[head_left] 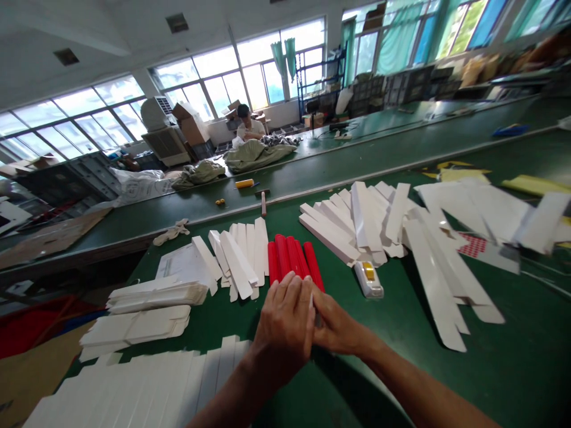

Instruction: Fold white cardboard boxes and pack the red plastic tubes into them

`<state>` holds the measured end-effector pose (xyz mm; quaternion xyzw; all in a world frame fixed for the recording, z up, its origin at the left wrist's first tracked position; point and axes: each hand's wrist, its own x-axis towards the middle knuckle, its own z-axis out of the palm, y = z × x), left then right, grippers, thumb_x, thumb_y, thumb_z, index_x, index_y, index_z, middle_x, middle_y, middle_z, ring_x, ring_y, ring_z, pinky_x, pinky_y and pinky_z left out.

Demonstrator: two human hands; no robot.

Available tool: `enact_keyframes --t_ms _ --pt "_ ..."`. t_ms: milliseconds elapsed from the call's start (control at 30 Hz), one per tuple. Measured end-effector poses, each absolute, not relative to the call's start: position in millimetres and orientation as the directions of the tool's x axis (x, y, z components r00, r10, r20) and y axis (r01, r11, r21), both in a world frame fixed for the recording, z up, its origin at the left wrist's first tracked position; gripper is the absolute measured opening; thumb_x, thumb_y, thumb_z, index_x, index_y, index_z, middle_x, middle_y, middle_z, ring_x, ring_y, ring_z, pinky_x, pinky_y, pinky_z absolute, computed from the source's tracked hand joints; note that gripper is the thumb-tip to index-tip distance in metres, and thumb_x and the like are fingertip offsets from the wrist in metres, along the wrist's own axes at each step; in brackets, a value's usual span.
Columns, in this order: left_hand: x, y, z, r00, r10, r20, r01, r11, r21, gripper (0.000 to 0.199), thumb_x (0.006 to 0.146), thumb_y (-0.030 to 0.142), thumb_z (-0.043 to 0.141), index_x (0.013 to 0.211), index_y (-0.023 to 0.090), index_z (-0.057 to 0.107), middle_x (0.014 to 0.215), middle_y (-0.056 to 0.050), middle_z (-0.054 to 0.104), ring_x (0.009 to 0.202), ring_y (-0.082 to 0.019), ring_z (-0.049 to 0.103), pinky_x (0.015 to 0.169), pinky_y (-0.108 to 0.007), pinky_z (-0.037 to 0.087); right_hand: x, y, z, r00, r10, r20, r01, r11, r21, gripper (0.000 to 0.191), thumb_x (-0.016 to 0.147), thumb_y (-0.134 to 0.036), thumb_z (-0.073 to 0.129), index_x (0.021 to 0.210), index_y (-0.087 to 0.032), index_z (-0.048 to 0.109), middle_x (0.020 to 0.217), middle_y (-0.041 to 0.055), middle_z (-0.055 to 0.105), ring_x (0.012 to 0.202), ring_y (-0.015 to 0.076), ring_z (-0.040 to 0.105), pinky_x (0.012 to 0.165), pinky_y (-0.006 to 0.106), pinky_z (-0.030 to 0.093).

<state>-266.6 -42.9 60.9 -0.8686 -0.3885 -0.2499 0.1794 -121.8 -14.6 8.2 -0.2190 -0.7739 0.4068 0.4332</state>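
Note:
My left hand [284, 315] and my right hand [336, 324] are pressed together in front of a row of several red tubes [292, 258]. The fingers of both are closed. A sliver of something white shows between them; the rest is hidden by the hands. Just beyond my fingertips, the red tubes lie side by side on the green table [343, 380]. Left of the tubes lie several narrow white cartons [238, 261]. A larger pile of flattened and folded white cartons [368, 220] spreads to the right. A small white case with a yellow part [369, 279] lies right of my hands.
Banded bundles of flat white cartons [134, 327] and a broad layer of them [107, 392] cover the near left. A glove [172, 232] lies by the far edge. Beyond are a hammer [263, 203], a yellow roll [244, 183] and a seated person [248, 125] behind cloth sacks.

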Motion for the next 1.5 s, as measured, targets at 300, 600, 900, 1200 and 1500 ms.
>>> enact_keyframes --t_ms 300,600,900,1200,1500 --pt "-263 -45 44 0.543 0.570 0.617 0.767 -0.635 -0.088 0.044 0.087 0.009 0.047 0.130 0.001 0.053 0.133 -0.021 0.058 0.125 -0.033 0.054 0.096 -0.047 0.055 -49 5 -24 -0.323 0.929 0.180 0.108 0.226 -0.968 0.061 0.059 -0.048 0.082 0.110 -0.017 0.067 0.111 0.0096 0.068 0.103 0.0262 0.063 0.092 0.038 0.050" --pt "-262 -51 39 0.520 0.582 0.625 0.741 -0.671 0.008 0.044 0.090 0.007 0.048 0.133 0.004 0.050 0.133 -0.021 0.058 0.121 -0.028 0.057 0.091 -0.040 0.058 46 55 -131 0.508 0.779 -0.367 0.104 -0.479 -0.872 0.026 0.093 -0.037 0.058 0.084 -0.012 0.062 0.070 -0.0027 0.060 0.056 0.0085 0.055 0.054 0.023 0.048" --pt "-257 -51 41 0.510 0.561 0.652 0.725 -0.688 0.025 0.043 0.087 0.005 0.049 0.131 0.002 0.052 0.127 -0.022 0.061 0.121 -0.029 0.057 0.092 -0.041 0.058 36 72 -137 0.452 0.647 -0.614 -0.089 -0.652 -0.753 0.022 0.094 -0.031 0.058 0.106 -0.013 0.060 0.094 0.0031 0.064 0.072 0.0116 0.062 0.062 0.026 0.055" --pt "-261 -47 44 0.491 0.560 0.667 0.739 -0.673 0.021 0.041 0.088 0.004 0.047 0.128 0.003 0.053 0.125 -0.020 0.063 0.120 -0.027 0.057 0.093 -0.040 0.057 36 42 -138 0.405 0.721 -0.562 -0.278 -0.488 -0.827 0.018 0.094 -0.028 0.058 0.104 -0.012 0.061 0.093 0.0024 0.063 0.073 0.0112 0.062 0.062 0.025 0.055" --pt "-263 -51 43 0.347 0.721 0.600 0.814 -0.549 0.188 0.044 0.092 0.016 0.046 0.136 0.013 0.049 0.125 -0.017 0.055 0.112 -0.027 0.056 0.081 -0.038 0.059 26 25 -156 0.385 0.708 -0.592 -0.331 -0.493 -0.804 0.012 0.095 -0.024 0.057 0.095 -0.012 0.060 0.074 -0.0032 0.059 0.057 0.0071 0.056 0.055 0.022 0.053"
